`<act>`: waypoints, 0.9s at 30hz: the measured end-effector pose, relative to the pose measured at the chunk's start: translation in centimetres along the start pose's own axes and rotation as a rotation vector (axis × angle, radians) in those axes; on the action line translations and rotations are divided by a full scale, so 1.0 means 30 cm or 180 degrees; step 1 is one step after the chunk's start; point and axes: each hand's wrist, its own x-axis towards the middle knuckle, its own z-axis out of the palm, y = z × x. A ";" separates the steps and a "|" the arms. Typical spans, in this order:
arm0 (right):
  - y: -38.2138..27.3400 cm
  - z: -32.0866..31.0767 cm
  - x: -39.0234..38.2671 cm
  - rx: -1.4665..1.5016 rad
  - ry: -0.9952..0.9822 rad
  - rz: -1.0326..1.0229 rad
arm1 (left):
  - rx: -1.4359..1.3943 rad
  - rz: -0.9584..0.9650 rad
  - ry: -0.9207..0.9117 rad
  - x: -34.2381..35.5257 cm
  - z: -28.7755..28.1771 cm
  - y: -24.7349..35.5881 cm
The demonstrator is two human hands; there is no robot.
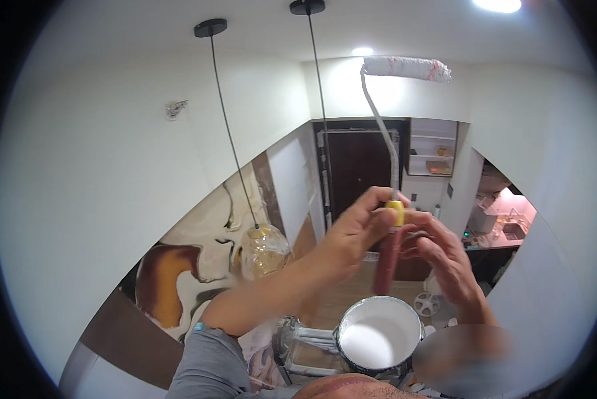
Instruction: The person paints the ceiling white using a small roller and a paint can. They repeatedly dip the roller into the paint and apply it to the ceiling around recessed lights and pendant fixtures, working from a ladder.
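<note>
A paint roller (406,68) with a white, red-flecked sleeve is raised upright in front of me. Its bent wire frame runs down to a yellow collar and a dark red handle (386,266). My left hand (368,226) is closed around the collar, thumb across the front. Beside it, my right hand (445,256) has its fingers loosely curled and apart, the upper fingertips reaching the collar from the right; its thumb stands off the handle. Below the handle's end is an open bucket (416,324) holding white paint (372,344).
The bucket rests against a paint-spattered ladder (315,339). Left, a glass pendant lamp (265,251) hangs on a long cord; a second cord (318,86) drops from the ceiling. Beyond are a dark door (358,166), wall shelves (433,146) and a kitchen sink (513,231).
</note>
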 end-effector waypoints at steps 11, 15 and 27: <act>-0.043 0.094 0.061 0.0895 0.0055 0.0542 | -0.0170 -0.0184 -0.0497 0.064 -0.048 -0.024; -0.097 0.132 0.108 0.0788 0.0122 0.0425 | 0.0291 0.0172 -0.0167 0.001 -0.114 -0.081; -0.573 0.265 0.436 -0.0684 0.1013 -0.0960 | 0.1555 -0.1382 0.0872 -0.679 -0.247 -0.229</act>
